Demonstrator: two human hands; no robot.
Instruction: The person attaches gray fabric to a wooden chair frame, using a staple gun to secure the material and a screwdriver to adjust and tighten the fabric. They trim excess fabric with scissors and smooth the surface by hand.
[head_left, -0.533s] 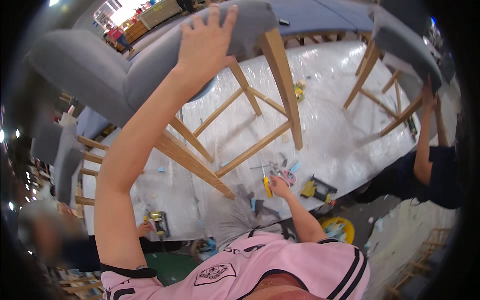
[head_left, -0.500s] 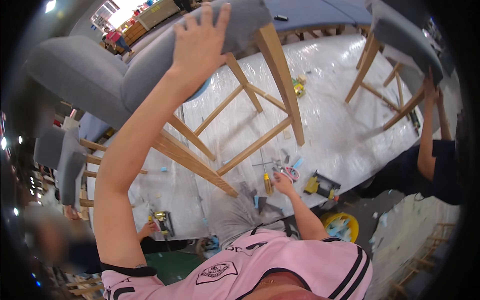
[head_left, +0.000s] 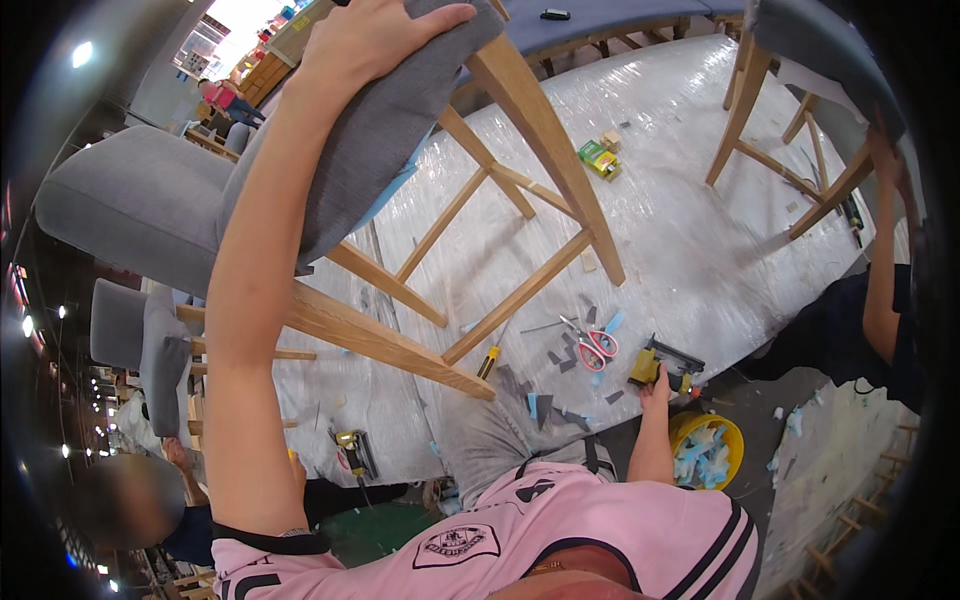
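Observation:
A grey upholstered chair (head_left: 350, 170) with wooden legs is tipped before me, its legs slanting over the plastic-covered table. My left hand (head_left: 375, 38) grips the top of its seat, thumb stretched along the fabric and fingertips cut off by the picture's edge. Blue material shows under the seat. At the table's near edge, my right hand (head_left: 657, 387) is closed around a yellow and black staple gun (head_left: 645, 366). Left of it lie red-handled scissors (head_left: 598, 345), dark fabric scraps (head_left: 562, 358) and a yellow-handled screwdriver (head_left: 488, 362), partly behind a chair leg.
A yellow bucket (head_left: 735, 455) of blue and white scraps stands below the table edge. Co-workers handle a chair (head_left: 820, 60) at right and another (head_left: 165, 350) at left. A second staple gun (head_left: 355, 455) and a green-yellow box (head_left: 598, 158) lie on the table (head_left: 690, 240).
My right hand has moved right from beside the scissors and taken hold of the staple gun. My left hand has shifted to the seat's upper edge, and the chair looks slightly turned.

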